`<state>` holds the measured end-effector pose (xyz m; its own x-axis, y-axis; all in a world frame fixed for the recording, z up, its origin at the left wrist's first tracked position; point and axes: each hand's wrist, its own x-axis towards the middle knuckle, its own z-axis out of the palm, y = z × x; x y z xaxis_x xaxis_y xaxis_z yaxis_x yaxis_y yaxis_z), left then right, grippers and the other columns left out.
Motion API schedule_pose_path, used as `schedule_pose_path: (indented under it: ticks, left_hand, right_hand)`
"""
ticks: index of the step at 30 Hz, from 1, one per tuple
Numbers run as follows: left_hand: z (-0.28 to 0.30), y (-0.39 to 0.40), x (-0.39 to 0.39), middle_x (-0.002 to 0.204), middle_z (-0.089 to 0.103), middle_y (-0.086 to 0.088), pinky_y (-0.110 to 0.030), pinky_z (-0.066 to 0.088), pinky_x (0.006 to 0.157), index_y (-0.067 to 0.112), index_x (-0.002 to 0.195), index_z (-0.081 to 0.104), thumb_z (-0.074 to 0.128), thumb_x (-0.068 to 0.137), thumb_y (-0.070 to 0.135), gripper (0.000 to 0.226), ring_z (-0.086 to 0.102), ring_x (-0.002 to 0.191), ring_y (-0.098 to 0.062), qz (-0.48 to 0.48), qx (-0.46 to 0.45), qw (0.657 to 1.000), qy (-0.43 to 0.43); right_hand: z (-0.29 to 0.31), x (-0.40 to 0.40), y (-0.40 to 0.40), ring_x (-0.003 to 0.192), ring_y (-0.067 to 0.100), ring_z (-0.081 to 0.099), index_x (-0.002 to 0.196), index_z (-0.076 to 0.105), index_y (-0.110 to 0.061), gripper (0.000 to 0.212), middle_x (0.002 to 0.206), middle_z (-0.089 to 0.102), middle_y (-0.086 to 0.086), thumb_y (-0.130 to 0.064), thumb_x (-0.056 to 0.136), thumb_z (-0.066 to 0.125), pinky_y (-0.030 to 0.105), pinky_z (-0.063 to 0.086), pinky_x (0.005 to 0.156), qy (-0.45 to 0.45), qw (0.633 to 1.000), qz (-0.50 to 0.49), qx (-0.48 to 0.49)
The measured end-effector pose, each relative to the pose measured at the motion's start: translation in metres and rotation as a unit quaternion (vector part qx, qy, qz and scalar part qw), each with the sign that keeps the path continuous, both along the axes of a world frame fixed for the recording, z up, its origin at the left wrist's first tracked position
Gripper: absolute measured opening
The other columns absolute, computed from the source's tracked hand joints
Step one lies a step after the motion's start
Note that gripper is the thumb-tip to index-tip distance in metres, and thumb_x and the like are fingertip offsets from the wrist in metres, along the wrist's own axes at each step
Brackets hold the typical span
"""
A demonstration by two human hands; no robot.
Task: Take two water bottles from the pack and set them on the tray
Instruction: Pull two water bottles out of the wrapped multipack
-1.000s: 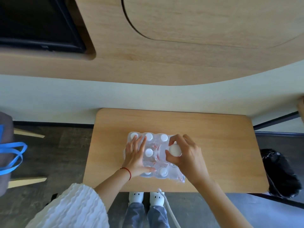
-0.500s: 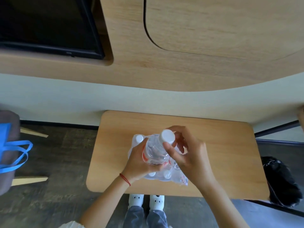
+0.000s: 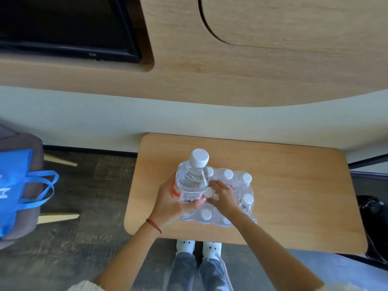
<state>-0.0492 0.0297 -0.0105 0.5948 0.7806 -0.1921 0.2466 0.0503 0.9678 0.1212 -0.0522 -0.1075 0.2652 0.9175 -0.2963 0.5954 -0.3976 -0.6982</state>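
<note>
Clear plastic water bottle with white cap is gripped upright in the left hand, above the shrink-wrapped bottle pack on the wooden desk. The right hand rests on the pack, its fingers curled loosely around a second cap; I would pull straight up while the pack is steadied. No tray is visible.

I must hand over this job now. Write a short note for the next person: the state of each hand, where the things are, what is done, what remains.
Left hand: holds one water bottle upright, lifted out of the pack.
Right hand: rests on the pack, fingers at a cap; grip not closed on a bottle yet.
The pack lies on the table.
Done: first bottle is out.
Left: take out a second bottle, set both on the tray. No tray is in view.
</note>
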Motion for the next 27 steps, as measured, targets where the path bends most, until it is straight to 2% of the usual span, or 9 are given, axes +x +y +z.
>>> schedule_pose_path:
  ticks: [4,6,10,12,16,18,21,25,27]
  left_hand:
    - [0.004,0.003,0.003,0.103,0.073,0.001,-0.025,0.058,0.083,0.011,0.112,0.060,0.084,0.059,0.032,0.061,0.070,0.098,-0.014,-0.003,0.005,1.000,0.004]
    - [0.005,0.004,0.005,0.103,0.073,-0.001,-0.027,0.058,0.083,0.010,0.111,0.061,0.084,0.059,0.033,0.062,0.070,0.097,-0.014,-0.010,0.010,1.000,0.007]
    - [0.007,0.007,0.006,0.101,0.074,0.000,-0.024,0.058,0.082,0.009,0.110,0.062,0.084,0.059,0.034,0.060,0.070,0.096,-0.011,-0.018,0.021,1.000,0.005]
    - [0.012,0.007,0.006,0.098,0.074,0.004,-0.019,0.057,0.080,0.009,0.109,0.062,0.084,0.059,0.033,0.060,0.070,0.095,-0.009,-0.010,0.016,1.000,0.000]
    - [0.029,0.009,0.007,0.095,0.076,0.015,-0.012,0.055,0.073,0.014,0.102,0.065,0.084,0.057,0.033,0.052,0.071,0.087,-0.003,-0.004,0.017,1.000,-0.011]
    - [0.043,0.011,0.010,0.092,0.076,0.013,-0.013,0.056,0.071,0.020,0.098,0.066,0.084,0.055,0.033,0.048,0.072,0.085,-0.005,0.000,0.015,1.000,-0.020]
    - [0.070,0.011,0.019,0.085,0.077,0.008,-0.017,0.057,0.068,0.029,0.089,0.068,0.084,0.053,0.032,0.039,0.072,0.079,-0.008,-0.002,0.017,0.999,-0.045]
    - [0.112,0.007,0.041,0.082,0.077,-0.002,-0.025,0.059,0.070,0.019,0.088,0.070,0.081,0.053,0.038,0.042,0.073,0.079,-0.015,-0.039,0.008,0.997,-0.072]
    - [0.132,0.003,0.056,0.079,0.075,0.001,-0.021,0.057,0.067,0.016,0.090,0.068,0.079,0.054,0.040,0.045,0.071,0.076,-0.012,-0.063,0.012,0.994,-0.084]
  right_hand:
    - [0.000,0.000,-0.003,0.105,0.034,0.062,0.107,0.065,0.000,0.041,0.113,0.067,0.020,-0.004,0.069,0.079,0.048,0.051,0.092,-0.031,0.998,0.030,0.046]
    - [0.006,0.003,-0.005,0.111,0.031,0.061,0.113,0.063,-0.003,0.040,0.119,0.066,0.015,-0.010,0.075,0.075,0.044,0.050,0.096,-0.047,0.997,0.043,0.050]
    - [0.038,0.013,-0.012,0.105,0.030,0.065,0.114,0.063,-0.004,0.038,0.118,0.067,0.012,-0.019,0.080,0.072,0.042,0.055,0.087,-0.057,0.993,0.042,0.099]
    - [0.066,0.015,-0.018,0.104,0.027,0.065,0.115,0.063,-0.004,0.040,0.118,0.067,0.010,-0.019,0.079,0.074,0.037,0.055,0.086,-0.035,0.990,0.021,0.131]
    - [0.134,0.025,-0.034,0.104,0.011,0.064,0.109,0.065,-0.004,0.038,0.113,0.068,0.004,-0.023,0.078,0.075,0.016,0.049,0.088,-0.006,0.969,-0.058,0.240]
    - [0.169,0.031,-0.041,0.104,0.009,0.063,0.108,0.064,-0.007,0.034,0.111,0.068,0.002,-0.031,0.084,0.066,0.017,0.049,0.087,0.028,0.955,-0.095,0.279]
    - [0.221,0.033,-0.048,0.097,0.028,0.063,0.104,0.061,-0.011,0.033,0.103,0.067,0.015,-0.037,0.087,0.052,0.040,0.052,0.082,0.146,0.926,-0.171,0.304]
    - [0.283,0.037,-0.051,0.084,0.020,0.067,0.098,0.060,-0.010,0.033,0.093,0.071,0.006,-0.038,0.092,0.044,0.030,0.054,0.070,0.203,0.895,-0.222,0.328]
    - [0.307,0.044,-0.057,0.072,0.016,0.068,0.094,0.060,-0.004,0.036,0.082,0.071,0.001,-0.037,0.093,0.045,0.027,0.056,0.060,0.236,0.872,-0.250,0.347]
